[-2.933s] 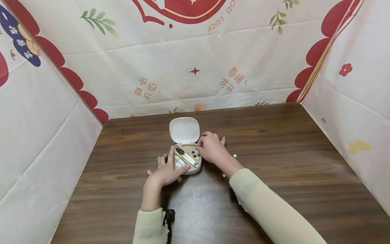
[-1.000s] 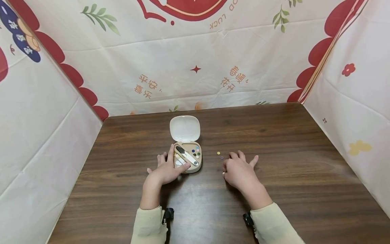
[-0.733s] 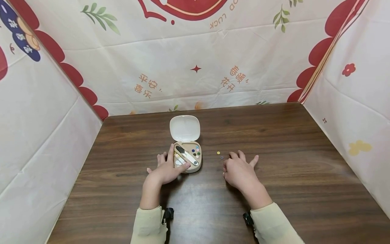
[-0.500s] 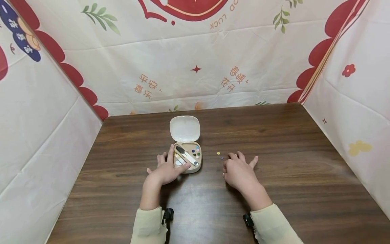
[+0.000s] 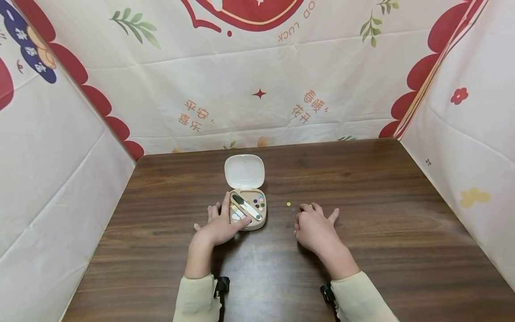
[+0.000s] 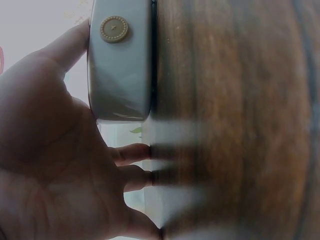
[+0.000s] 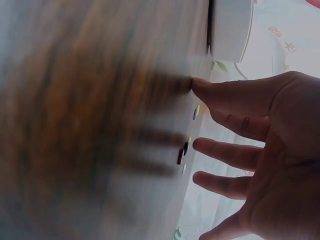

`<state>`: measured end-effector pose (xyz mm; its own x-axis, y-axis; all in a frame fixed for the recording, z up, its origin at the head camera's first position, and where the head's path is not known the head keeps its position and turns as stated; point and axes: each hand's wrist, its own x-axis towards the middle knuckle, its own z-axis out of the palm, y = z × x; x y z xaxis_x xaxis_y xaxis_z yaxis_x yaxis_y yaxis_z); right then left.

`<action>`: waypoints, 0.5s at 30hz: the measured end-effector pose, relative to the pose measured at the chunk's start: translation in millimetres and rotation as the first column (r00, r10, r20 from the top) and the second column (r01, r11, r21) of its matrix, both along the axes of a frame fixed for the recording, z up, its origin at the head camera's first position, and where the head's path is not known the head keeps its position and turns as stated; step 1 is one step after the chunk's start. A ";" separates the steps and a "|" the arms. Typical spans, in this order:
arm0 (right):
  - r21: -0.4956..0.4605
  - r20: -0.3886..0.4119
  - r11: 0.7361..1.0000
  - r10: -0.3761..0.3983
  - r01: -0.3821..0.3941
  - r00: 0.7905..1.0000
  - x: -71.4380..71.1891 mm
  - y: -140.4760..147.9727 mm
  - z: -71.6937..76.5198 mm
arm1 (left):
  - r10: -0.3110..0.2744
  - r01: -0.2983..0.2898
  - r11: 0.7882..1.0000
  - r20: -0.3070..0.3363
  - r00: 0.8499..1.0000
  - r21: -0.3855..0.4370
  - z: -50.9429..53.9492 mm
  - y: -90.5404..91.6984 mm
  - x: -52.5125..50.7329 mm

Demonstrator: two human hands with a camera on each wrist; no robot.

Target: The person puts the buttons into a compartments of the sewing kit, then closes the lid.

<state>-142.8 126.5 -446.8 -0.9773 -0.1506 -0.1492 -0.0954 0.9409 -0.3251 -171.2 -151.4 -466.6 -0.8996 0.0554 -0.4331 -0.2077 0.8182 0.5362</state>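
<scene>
A white sewing kit box [image 5: 261,222] lies open on the table, its lid [image 5: 244,171] tipped back. Inside are a black-and-white thread snipper [image 5: 247,207], several coloured buttons [image 5: 257,201] and pale pieces. My left hand [image 5: 219,229] rests on the box, thumb over the front edge and index finger straight along the left side. My right hand [image 5: 315,229] touches the tabletop to the right, thumb and index finger lowered. In the right wrist view the thumb [image 7: 235,95] hides the index fingertip, so anything between them is hidden. Beside it lie a yellow button [image 5: 288,204] and a blue-grey button [image 5: 293,209].
The dark wooden table [image 5: 169,188] is enclosed by printed white cloth [image 5: 225,85] at the back and sides. Several small buttons [image 7: 180,156] stand out beyond my right fingers in the right wrist view.
My right hand moved from the box's right side out to the loose buttons on the table, where it has stayed nearly still for the last second. My left hand keeps its place.
</scene>
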 end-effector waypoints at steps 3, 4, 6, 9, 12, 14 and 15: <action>-0.002 -0.005 1.000 -0.001 0.001 1.000 0.7 -0.6 -0.4 | 0.001 -0.001 1.000 0.000 1.000 0.001 2.2 0.9 2.3; -0.002 -0.005 1.000 -0.001 0.001 1.000 1.0 -0.7 -0.4 | 0.001 -0.001 1.000 -0.003 1.000 0.004 4.5 1.5 3.7; -0.005 -0.006 1.000 -0.005 0.005 1.000 1.2 -0.8 -0.7 | 0.002 -0.001 1.000 -0.014 1.000 0.008 7.9 2.1 5.9; -0.009 -0.010 1.000 -0.007 0.007 1.000 1.6 -0.9 -0.9 | 0.002 -0.002 1.000 -0.010 1.000 0.006 8.0 2.2 5.7; -0.013 -0.009 1.000 -0.010 0.010 1.000 1.3 -1.1 -0.9 | 0.003 -0.003 1.000 -0.004 1.000 0.005 2.4 0.9 2.7; -0.015 -0.003 1.000 -0.011 0.011 1.000 1.2 -1.3 -0.5 | 0.005 -0.005 1.000 -0.009 1.000 0.009 2.2 1.2 2.8; -0.016 0.000 1.000 -0.010 0.010 1.000 1.2 -1.2 -0.6 | 0.006 -0.006 1.000 -0.017 1.000 0.012 3.4 1.5 3.4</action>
